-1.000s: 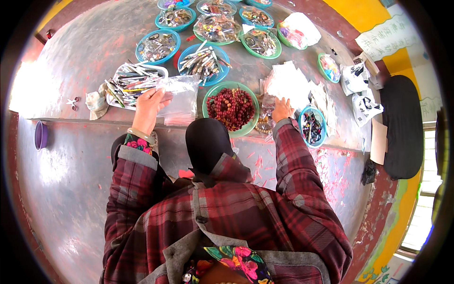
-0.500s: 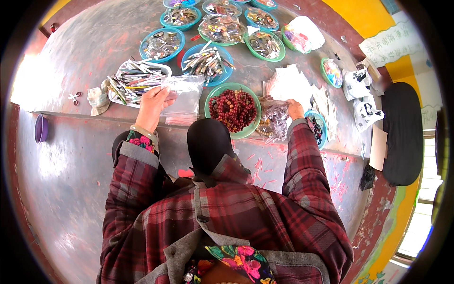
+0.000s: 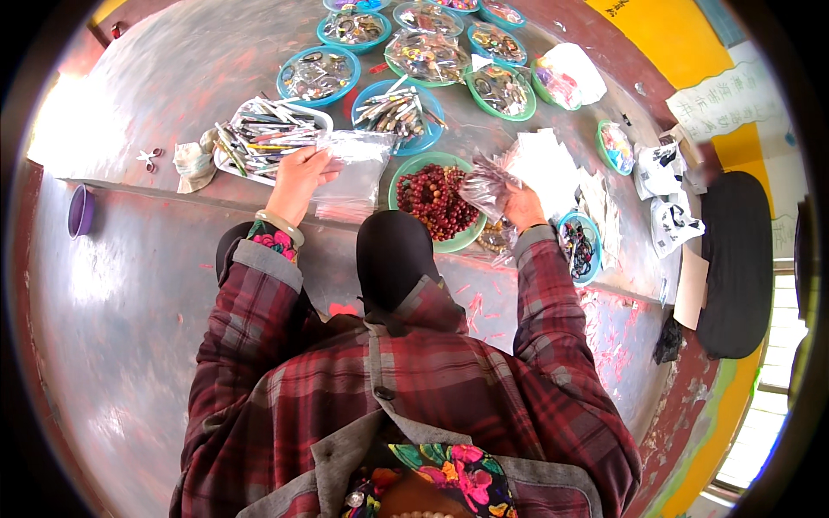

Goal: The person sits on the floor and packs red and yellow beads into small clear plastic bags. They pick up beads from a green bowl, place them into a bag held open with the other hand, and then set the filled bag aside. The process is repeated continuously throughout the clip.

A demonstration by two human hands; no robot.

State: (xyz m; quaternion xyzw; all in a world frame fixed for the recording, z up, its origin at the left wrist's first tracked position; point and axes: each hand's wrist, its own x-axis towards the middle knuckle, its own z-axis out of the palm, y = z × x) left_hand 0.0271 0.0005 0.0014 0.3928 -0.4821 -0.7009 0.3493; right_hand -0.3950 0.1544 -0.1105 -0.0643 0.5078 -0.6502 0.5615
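My left hand is closed, pinching the top edge of a clear plastic bag between thumb and fingers. The bag hangs flat just left of a green bowl heaped with dark red bead strings. At the bowl's right rim, my right hand grips a clear plastic packet with dark, purplish contents that I cannot make out. Part of the bowl lies behind this packet. Under my right wrist, more bagged beads show partly.
A white tray of pens stands beyond my left hand, with scissors farther left. Several bowls, one a blue bowl of pen-like sticks, fill the far side. White sheets and a small blue bowl are at right.
My right hand has lifted the packet and brought it left over the bead bowl's edge. My left hand still holds the clear bag. The whole view has shifted slightly.
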